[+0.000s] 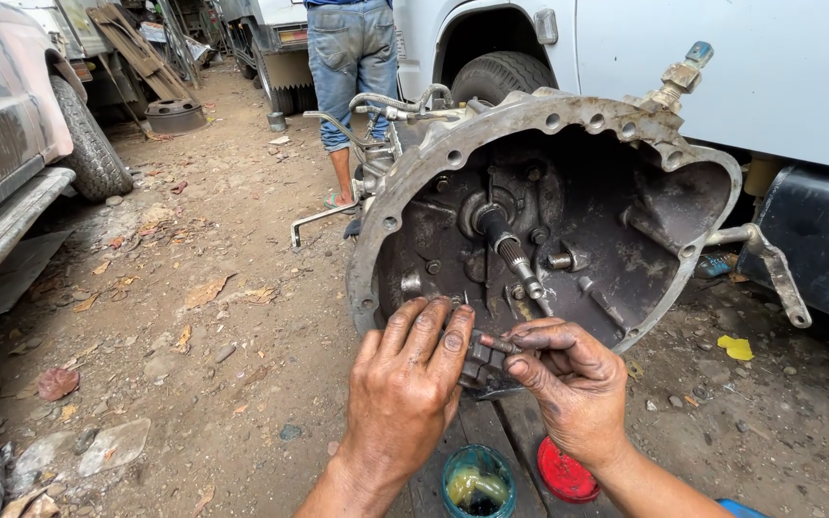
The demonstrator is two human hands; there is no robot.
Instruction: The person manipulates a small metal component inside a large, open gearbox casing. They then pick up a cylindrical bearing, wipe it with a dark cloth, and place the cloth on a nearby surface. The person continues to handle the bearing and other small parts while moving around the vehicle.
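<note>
Two greasy hands met at the open mouth of a gearbox bell housing [414, 182] — left hand [405, 388] and right hand [568, 384] both pinching a small dark metal part [482, 363] below the splined shaft [510, 251].

Your two forearms reach up from the lower edge and converge. Your left hand [405, 384] shows its back — fingers curled forward, tips pressed together. Your right hand [568, 379] angles in from the right, thumb and forefinger pinched toward the left fingertips. Both are grease-blackened.
</note>
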